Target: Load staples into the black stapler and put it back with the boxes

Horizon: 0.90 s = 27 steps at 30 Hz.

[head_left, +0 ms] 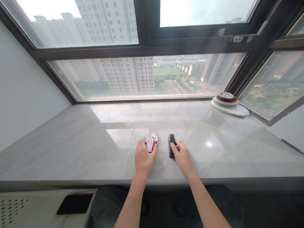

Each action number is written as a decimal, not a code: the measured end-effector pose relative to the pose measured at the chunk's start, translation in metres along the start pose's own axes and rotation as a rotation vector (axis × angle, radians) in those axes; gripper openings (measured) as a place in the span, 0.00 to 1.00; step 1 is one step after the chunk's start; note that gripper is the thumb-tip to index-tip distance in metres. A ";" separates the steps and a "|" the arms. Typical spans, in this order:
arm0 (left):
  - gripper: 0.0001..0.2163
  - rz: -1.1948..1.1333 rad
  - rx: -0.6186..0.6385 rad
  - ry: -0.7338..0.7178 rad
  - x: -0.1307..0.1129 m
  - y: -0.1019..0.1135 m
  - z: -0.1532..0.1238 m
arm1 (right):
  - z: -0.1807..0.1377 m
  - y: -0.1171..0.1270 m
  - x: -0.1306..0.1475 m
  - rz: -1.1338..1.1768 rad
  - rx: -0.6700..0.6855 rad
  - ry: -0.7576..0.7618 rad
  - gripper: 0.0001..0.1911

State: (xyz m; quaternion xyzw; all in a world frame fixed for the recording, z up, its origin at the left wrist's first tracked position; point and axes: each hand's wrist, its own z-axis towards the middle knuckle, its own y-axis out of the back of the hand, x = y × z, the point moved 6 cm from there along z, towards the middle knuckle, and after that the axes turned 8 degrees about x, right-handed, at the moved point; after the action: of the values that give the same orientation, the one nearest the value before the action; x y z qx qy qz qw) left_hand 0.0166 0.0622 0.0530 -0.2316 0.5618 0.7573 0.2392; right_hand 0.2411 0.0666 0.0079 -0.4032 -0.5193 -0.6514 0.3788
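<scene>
My left hand [143, 157] rests on the grey marble sill [71, 148], its fingers closed around a small red and white pack [150, 145]. A second small red and white box [154, 136] stands just behind it, touching or nearly touching. My right hand [182, 155] lies to the right, its fingers curled on a slim black remote-like device [171, 144] that lies flat on the sill, pointing away from me.
A stack of round plates [228, 103] sits at the far right of the sill by the window frame [256, 60]. Large windows run along the back. A white perforated unit with a dark slot [47, 205] is below the sill at left.
</scene>
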 end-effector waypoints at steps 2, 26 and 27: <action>0.26 0.009 -0.024 0.007 0.012 0.008 0.010 | -0.001 0.000 0.002 -0.020 -0.009 0.007 0.29; 0.21 0.238 -0.121 0.127 0.049 0.046 -0.029 | -0.001 -0.001 0.009 -0.063 -0.015 0.033 0.29; 0.18 0.221 -0.080 0.060 0.033 0.036 -0.030 | -0.001 -0.001 0.010 -0.080 -0.020 0.037 0.30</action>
State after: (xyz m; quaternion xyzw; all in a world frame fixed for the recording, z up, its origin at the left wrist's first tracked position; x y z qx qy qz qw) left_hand -0.0294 0.0278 0.0515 -0.2002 0.5601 0.7936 0.1280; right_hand 0.2360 0.0648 0.0168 -0.3739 -0.5211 -0.6786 0.3580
